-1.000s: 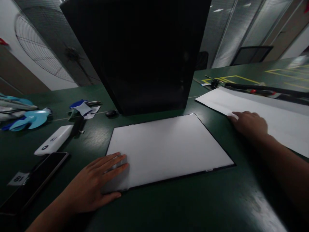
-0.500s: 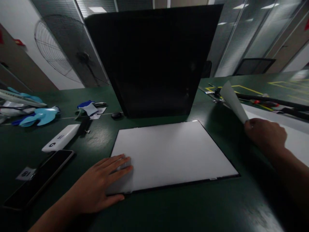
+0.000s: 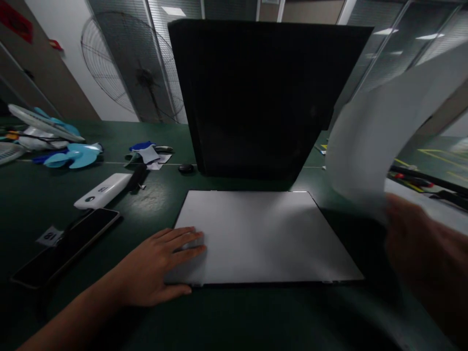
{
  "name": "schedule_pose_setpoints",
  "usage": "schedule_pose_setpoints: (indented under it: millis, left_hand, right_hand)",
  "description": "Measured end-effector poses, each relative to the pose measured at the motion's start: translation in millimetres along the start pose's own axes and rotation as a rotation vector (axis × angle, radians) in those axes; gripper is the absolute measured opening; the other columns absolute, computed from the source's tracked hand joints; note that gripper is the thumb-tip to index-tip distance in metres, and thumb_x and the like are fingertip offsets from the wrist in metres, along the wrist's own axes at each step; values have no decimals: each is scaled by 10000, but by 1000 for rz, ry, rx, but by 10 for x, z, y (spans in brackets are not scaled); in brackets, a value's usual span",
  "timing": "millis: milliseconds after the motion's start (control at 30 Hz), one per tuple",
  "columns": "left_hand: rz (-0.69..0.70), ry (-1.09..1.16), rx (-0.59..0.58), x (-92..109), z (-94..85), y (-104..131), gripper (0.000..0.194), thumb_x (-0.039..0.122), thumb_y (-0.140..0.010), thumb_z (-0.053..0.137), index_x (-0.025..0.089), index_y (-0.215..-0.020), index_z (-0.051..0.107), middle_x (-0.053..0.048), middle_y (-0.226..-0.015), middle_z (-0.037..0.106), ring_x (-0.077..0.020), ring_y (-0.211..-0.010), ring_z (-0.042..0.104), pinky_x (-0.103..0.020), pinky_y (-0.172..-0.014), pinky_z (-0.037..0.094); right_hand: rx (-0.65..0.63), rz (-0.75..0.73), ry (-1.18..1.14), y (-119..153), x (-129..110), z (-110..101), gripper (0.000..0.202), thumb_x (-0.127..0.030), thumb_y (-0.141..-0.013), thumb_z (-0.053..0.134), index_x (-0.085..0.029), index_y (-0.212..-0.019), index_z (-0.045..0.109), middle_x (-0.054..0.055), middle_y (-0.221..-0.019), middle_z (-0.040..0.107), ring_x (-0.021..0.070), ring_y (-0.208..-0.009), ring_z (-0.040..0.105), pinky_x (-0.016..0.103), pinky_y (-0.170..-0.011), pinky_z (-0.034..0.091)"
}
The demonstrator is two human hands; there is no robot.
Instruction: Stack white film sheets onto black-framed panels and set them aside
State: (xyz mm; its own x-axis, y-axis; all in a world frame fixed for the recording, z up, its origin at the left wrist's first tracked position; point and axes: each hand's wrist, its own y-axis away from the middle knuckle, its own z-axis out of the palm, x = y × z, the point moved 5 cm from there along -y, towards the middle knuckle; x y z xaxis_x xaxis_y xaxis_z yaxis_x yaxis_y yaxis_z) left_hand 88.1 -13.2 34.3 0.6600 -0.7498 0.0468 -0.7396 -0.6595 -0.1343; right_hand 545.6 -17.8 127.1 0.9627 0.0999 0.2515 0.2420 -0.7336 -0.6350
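Note:
A flat white panel (image 3: pixel 263 239) with a thin dark frame lies on the green table. Resting on its left end is my left hand (image 3: pixel 161 265), fingers stretched out and the thumb near the front edge. My right hand (image 3: pixel 420 243), blurred by motion, grips the lower edge of a thin white sheet (image 3: pixel 369 131). The sheet is raised and curved, to the right of the panel, and its upper part runs out of view. Behind the panel stands a large black screen-like board (image 3: pixel 263 102), tilted.
To the left lie a dark phone (image 3: pixel 66 248), a white handheld device (image 3: pixel 106 190), light-blue fan blades (image 3: pixel 75 156) and a small black object (image 3: pixel 186 168). White sheet material (image 3: pixel 420 195) and tools lie at right. A wire-caged fan (image 3: pixel 109 63) stands behind the table.
My right hand has lifted the white sheet from the right side, so it now rises high and curved. My left hand stays on the panel. The view has shifted slightly.

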Motion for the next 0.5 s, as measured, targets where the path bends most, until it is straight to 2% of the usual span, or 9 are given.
schedule_pose_setpoints:
  millis: [33,100,133,167,233,300,400,500]
  left_hand:
    - [-1,4,-5,0,0,-2,745,551,-858,740,349,-1541,522,-70,-1594,541,-354,-1387,584,-522,-1109,524]
    - [0,7,-18,1,-2,-7,734,551,-870,727,343,-1542,517,-78,-1591,544,-356,-1398,573,-526,-1100,525]
    - [5,13,-22,3,-5,-10,725,555,-875,720,340,-1538,520,-81,-1586,549,-359,-1402,568,-528,-1093,528]
    - [9,23,-20,3,-11,-11,712,560,-878,713,336,-1528,529,-83,-1579,556,-362,-1402,566,-527,-1086,530]
    - [8,54,-8,-6,-30,-10,678,552,-889,695,324,-1510,549,-90,-1544,591,-358,-1363,597,-514,-1069,541]
    - [3,93,11,-24,-57,-2,622,518,-909,670,315,-1489,573,-89,-1486,640,-342,-1300,641,-493,-1057,549]
    - [-14,197,48,-68,-108,17,479,452,-963,597,300,-1415,639,-79,-1424,680,-306,-1261,662,-462,-1073,543]
    - [-91,333,135,-151,-151,34,339,410,-1027,487,251,-1164,753,-81,-1291,739,-273,-1217,681,-406,-1044,556]
  right_hand:
    - [40,-155,-30,64,-283,-96,617,-316,-1014,422,-309,-1630,381,93,-861,749,311,-708,705,404,-509,479]
    - [87,-398,-175,186,-789,-212,766,-136,-975,426,-251,-1701,212,96,-1206,752,268,-976,746,403,-712,604]
    - [98,-496,-226,238,-1003,-226,771,-81,-957,426,-194,-1695,229,95,-1305,714,243,-1084,730,376,-789,621]
    - [107,-567,-262,280,-1181,-214,735,-49,-943,436,-139,-1661,308,103,-1348,689,236,-1138,715,361,-828,625]
    - [86,-658,-300,351,-1434,-111,598,-30,-927,460,-88,-1520,510,115,-1357,683,248,-1163,707,355,-822,630]
    - [40,-693,-329,417,-1562,41,497,-27,-912,480,-97,-1381,628,114,-1336,696,259,-1138,717,361,-796,634]
    - [0,-713,-376,517,-1607,219,472,-20,-894,498,-116,-1324,667,111,-1317,707,262,-1135,716,366,-796,638]
    - [-2,-729,-412,570,-1586,277,455,-32,-914,491,-127,-1325,665,110,-1315,708,273,-1144,712,376,-797,642]
